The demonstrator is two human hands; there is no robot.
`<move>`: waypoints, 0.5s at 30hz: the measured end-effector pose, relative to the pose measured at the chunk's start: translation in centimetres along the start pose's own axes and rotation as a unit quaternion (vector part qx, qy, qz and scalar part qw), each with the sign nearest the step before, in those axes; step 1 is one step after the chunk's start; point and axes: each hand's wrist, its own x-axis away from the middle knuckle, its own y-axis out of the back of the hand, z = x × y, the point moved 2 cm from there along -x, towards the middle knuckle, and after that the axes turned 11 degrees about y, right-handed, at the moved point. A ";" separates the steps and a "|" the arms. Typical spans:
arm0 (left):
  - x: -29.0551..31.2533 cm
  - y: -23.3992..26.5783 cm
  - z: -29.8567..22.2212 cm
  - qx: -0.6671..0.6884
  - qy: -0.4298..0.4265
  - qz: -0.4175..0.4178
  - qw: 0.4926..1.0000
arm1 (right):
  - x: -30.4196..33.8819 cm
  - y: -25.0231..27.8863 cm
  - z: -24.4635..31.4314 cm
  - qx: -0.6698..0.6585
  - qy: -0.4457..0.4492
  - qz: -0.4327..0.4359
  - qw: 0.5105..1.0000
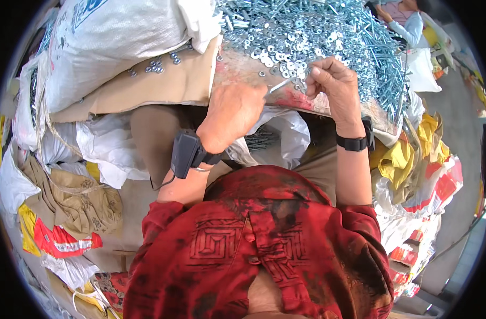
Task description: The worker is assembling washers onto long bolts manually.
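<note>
left hand (237, 111): back up, fingers curled inward, closed on one bolt (279, 85) that juts toward the right hand; fingertips hidden behind the knuckles, bolt's near end covered.

right hand (336, 82): apart from the left, thumb and forefinger drawn close in a pinch, other fingers bent; whether a washer sits between the tips cannot be told.

washers (293, 66): loose, between and just beyond the hands.

rods (384, 69): heaped beyond the right hand, blurring together.

sack (115, 48): beyond the left hand, cut off above; nuts (155, 66) beside it.

bag (293, 133): below, between the hands; dark contents unclear.
</note>
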 end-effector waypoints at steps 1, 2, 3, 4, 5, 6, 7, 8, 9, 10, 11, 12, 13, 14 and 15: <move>0.0 -0.1 -0.4 0.002 -0.011 0.001 1.000 | 0.6 0.6 0.2 0.006 -0.001 0.006 1.000; 0.1 -0.1 -0.9 0.004 -0.014 0.017 1.000 | 1.1 1.0 0.3 -0.001 -0.007 0.012 1.000; 0.2 -0.2 -1.3 0.007 -0.016 0.035 0.999 | 1.7 1.3 0.3 -0.008 -0.014 0.017 1.000; 0.2 -0.1 -1.6 -0.003 -0.024 0.045 0.999 | 2.2 1.6 0.6 -0.006 -0.024 0.016 1.000; 0.2 -0.2 -1.8 0.002 -0.040 0.047 0.998 | 2.7 1.7 0.8 -0.009 -0.047 0.003 0.999; 0.4 -0.3 -1.7 0.002 -0.041 0.053 0.998 | 3.1 1.8 0.5 -0.057 -0.066 0.001 0.996; 0.2 -0.6 -1.9 0.002 -0.045 0.063 0.997 | 3.6 2.2 -0.1 -0.107 -0.085 -0.007 0.991; 0.0 -1.0 -2.2 0.014 -0.078 0.043 0.996 | 4.3 2.7 -0.6 -0.125 -0.117 -0.005 0.985; 0.0 -1.4 -2.2 0.015 -0.089 0.046 0.995 | 4.8 2.7 -1.2 -0.189 -0.125 0.022 0.974; -0.1 -1.8 -2.2 0.035 -0.101 0.061 0.992 | 5.5 2.8 -1.4 -0.219 -0.136 0.049 0.965; 0.0 -2.2 -2.4 0.054 -0.111 0.075 0.989 | 6.3 2.9 -1.5 -0.250 -0.147 0.076 0.954; 0.0 -2.2 -2.8 0.102 -0.107 0.104 0.984 | 7.0 3.2 -1.6 -0.223 -0.159 0.067 0.959; 0.0 -2.5 -3.0 0.101 -0.110 0.106 0.983 | 7.0 3.9 -1.8 -0.223 -0.158 0.064 0.960; 0.1 -3.1 -3.1 0.158 -0.090 0.150 0.972 | 6.6 5.6 -2.1 -0.116 -0.100 -0.005 0.988; 0.2 -3.7 -3.1 0.214 -0.067 0.192 0.955 | 6.2 7.2 -2.4 -0.008 -0.041 -0.071 0.997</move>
